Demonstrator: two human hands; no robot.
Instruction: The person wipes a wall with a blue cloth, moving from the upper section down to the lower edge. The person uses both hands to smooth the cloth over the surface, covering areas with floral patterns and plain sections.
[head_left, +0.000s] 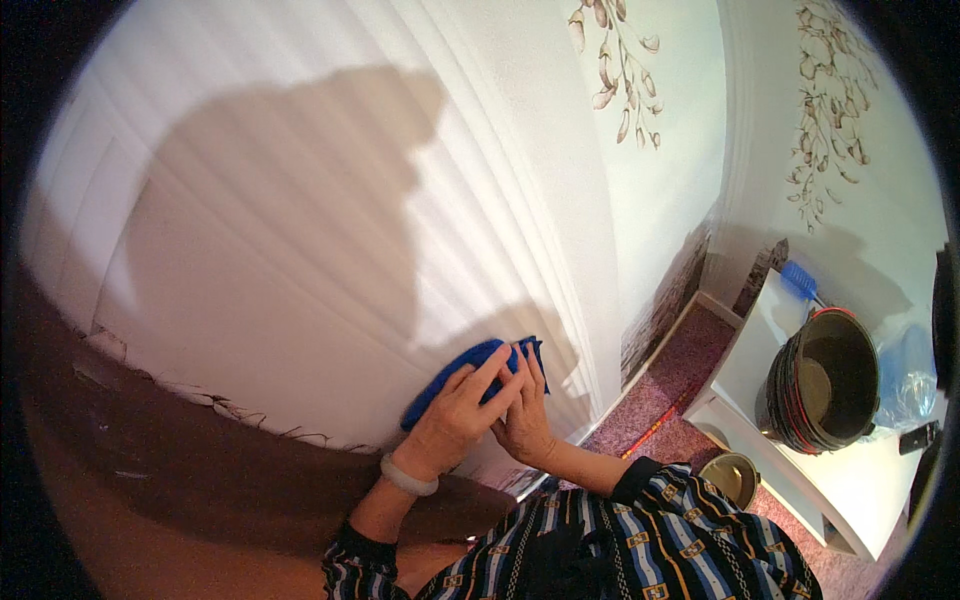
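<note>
Both hands lie side by side on a folded blue cloth (457, 369), which is pressed against a white wall surface (330, 300) with printed vertical folds. My left hand (455, 411), with a pale bangle at its wrist, rests on the cloth's middle with the fingers pointing up and to the right. Close against it, my right hand (525, 420) holds the cloth's right end, its fingers partly overlapped by the left ones. A shadow of the head and arms falls across the wall.
To the right, a white table (840, 487) bears stacked black buckets (817, 382), a blue brush (799, 280) and a clear plastic bag (907, 382). Another bucket (729, 480) stands low beside it. A red-yellow stick (649, 433) lies over the patterned carpet (675, 360). A dark brown surface (225, 480) spans the lower left.
</note>
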